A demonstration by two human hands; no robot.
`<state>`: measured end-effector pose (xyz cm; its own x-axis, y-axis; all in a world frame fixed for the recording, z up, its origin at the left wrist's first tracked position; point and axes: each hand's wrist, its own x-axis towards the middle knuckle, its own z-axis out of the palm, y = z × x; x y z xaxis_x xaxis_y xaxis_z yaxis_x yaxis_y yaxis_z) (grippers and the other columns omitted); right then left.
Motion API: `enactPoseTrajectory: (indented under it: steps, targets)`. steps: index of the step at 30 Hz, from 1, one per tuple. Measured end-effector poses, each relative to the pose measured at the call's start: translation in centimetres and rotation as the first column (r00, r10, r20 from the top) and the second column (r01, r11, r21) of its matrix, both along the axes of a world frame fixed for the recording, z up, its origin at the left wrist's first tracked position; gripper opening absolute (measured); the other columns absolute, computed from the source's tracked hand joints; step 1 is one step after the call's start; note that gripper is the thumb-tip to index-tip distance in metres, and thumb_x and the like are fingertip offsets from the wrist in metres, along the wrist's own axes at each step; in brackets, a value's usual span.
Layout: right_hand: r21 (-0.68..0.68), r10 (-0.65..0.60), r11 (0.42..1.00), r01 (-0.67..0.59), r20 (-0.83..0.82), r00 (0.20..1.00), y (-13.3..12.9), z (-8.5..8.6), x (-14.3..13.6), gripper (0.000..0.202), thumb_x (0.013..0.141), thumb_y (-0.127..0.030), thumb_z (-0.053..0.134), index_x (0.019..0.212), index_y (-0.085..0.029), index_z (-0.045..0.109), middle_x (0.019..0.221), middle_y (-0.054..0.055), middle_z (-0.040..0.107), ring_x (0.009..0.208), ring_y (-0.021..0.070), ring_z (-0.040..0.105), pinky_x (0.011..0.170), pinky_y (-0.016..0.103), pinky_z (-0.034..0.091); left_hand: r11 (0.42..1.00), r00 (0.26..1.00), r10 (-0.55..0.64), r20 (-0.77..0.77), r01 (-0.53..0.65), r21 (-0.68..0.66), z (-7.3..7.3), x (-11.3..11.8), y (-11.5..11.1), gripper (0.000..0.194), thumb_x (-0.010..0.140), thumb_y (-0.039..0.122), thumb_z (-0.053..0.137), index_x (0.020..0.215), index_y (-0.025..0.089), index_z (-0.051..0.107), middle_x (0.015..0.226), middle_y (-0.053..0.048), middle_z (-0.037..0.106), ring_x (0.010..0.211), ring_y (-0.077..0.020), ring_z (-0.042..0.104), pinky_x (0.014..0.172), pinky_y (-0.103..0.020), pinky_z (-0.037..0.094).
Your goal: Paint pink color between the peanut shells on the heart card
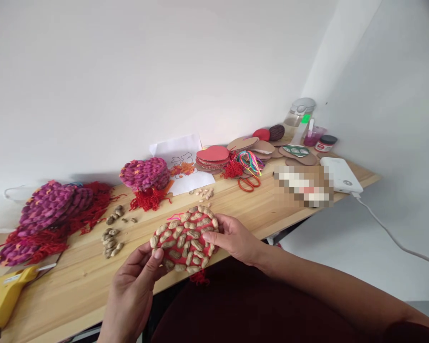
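Both my hands hold a red heart-shaped piece (184,239) covered with glued peanut shells, just above the front edge of the wooden table (257,209). My left hand (136,286) grips its lower left rim with the thumb on top. My right hand (232,238) grips the right side, fingers on the shells. A red tassel (199,277) hangs under the piece. Loose peanuts (111,242) lie on the table to the left, and a few more peanuts (204,193) lie behind the piece.
A yellow glue gun (7,293) lies at the far left. Purple and red woven hearts (50,214) are piled left, another purple heart (145,174) stands behind. Red cardboard hearts (212,157), coloured cords (250,162), red scissors (249,183), jars (325,143) and a white power bank (341,175) sit right.
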<state>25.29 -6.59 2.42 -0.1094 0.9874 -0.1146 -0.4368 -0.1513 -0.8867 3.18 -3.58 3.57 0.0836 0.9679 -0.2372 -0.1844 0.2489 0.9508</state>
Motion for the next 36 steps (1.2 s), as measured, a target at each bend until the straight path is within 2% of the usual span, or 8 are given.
enactPoseTrajectory:
  steps: [2, 8, 16, 22, 26, 30, 33, 36]
  targets:
    - [-0.007, 0.038, 0.999, -0.038, 0.005, 0.999, -0.3, 0.2, 0.0, 0.034, 0.074, -0.034, 0.080, 0.099, -0.018, 0.065, 0.087, 0.000, 0.069, 0.071, 0.0120, 0.061, 0.065, 0.026, 0.049, 1.000, 1.000, 0.016, 0.010, -0.016, 0.000, 0.2, 0.0, -0.1, 0.038, 0.063, 0.034, 0.087, 0.092, 0.017, 0.069, 0.095, -0.004, 0.074, 0.083, -0.0190, 0.070, 0.071, -0.029, 0.061]
    - [0.003, 0.103, 0.995, -0.103, 0.002, 0.995, -0.8, 0.3, -0.1, 0.044, 0.068, -0.032, 0.085, 0.105, -0.017, 0.066, 0.096, 0.002, 0.072, 0.086, 0.0151, 0.065, 0.083, 0.032, 0.051, 0.999, 0.999, 0.031, 0.041, -0.032, 0.014, 0.3, 0.2, -0.1, 0.037, 0.060, 0.032, 0.089, 0.086, 0.016, 0.068, 0.087, -0.003, 0.073, 0.080, -0.0195, 0.070, 0.071, -0.031, 0.061]
    - [-0.003, 0.096, 0.995, -0.096, 0.030, 0.995, -0.9, 0.1, 0.2, 0.043, 0.067, -0.033, 0.086, 0.100, -0.017, 0.065, 0.087, 0.000, 0.069, 0.076, 0.0124, 0.062, 0.068, 0.026, 0.051, 1.000, 0.998, 0.007, 0.061, -0.009, 0.025, 0.0, 0.1, 0.3, 0.034, 0.065, 0.033, 0.086, 0.087, 0.016, 0.067, 0.088, -0.004, 0.074, 0.080, -0.0198, 0.070, 0.072, -0.033, 0.061]
    - [-0.012, -0.007, 1.000, 0.008, 0.054, 0.999, -0.5, -0.4, 0.3, 0.036, 0.068, -0.038, 0.084, 0.088, -0.016, 0.064, 0.078, -0.001, 0.066, 0.067, 0.0109, 0.060, 0.062, 0.026, 0.050, 0.999, 0.999, 0.010, 0.047, -0.012, 0.040, 0.3, 0.6, 0.3, 0.039, 0.064, 0.034, 0.086, 0.094, 0.017, 0.067, 0.096, -0.006, 0.073, 0.083, -0.0202, 0.070, 0.070, -0.030, 0.060]
    - [-0.022, -0.047, 0.999, 0.048, 0.047, 0.998, -0.2, -0.4, -0.2, 0.037, 0.070, -0.040, 0.082, 0.092, -0.016, 0.064, 0.086, 0.001, 0.068, 0.072, 0.0120, 0.062, 0.063, 0.026, 0.051, 0.996, 0.996, -0.084, 0.009, 0.084, 0.042, 0.2, 1.4, 0.2, 0.047, 0.063, 0.034, 0.086, 0.103, 0.017, 0.068, 0.103, -0.008, 0.073, 0.089, -0.0226, 0.069, 0.070, -0.030, 0.060]
    - [-0.027, -0.038, 0.999, 0.040, 0.069, 0.997, 0.4, -0.3, -0.6, 0.040, 0.068, -0.040, 0.083, 0.095, -0.016, 0.065, 0.086, 0.003, 0.070, 0.073, 0.0151, 0.064, 0.062, 0.029, 0.052, 0.979, 0.975, -0.202, -0.088, 0.204, 0.014, -0.4, 2.0, 0.3, 0.041, 0.063, 0.033, 0.087, 0.096, 0.013, 0.073, 0.094, -0.010, 0.075, 0.081, -0.0225, 0.069, 0.063, -0.027, 0.058]
    - [0.008, -0.139, 0.990, 0.139, 0.111, 0.984, 1.0, 1.2, 0.6, 0.039, 0.064, -0.038, 0.085, 0.089, -0.018, 0.064, 0.081, 0.000, 0.068, 0.071, 0.0141, 0.062, 0.065, 0.030, 0.051, 0.984, 0.982, -0.178, -0.057, 0.179, 0.003, -0.4, 2.2, 0.8, 0.039, 0.064, 0.034, 0.086, 0.096, 0.014, 0.073, 0.098, -0.009, 0.075, 0.080, -0.0225, 0.070, 0.057, -0.026, 0.058]
    - [0.088, -0.290, 0.956, 0.280, 0.141, 0.947, 0.8, 4.8, 3.6, 0.033, 0.070, -0.046, 0.077, 0.069, -0.020, 0.058, 0.061, -0.007, 0.057, 0.062, 0.0101, 0.056, 0.071, 0.033, 0.047, 0.994, 0.994, -0.106, 0.008, 0.106, -0.012, 0.0, 1.9, 1.5, 0.038, 0.065, 0.034, 0.086, 0.095, 0.016, 0.071, 0.097, -0.007, 0.074, 0.079, -0.0220, 0.070, 0.049, -0.023, 0.056]
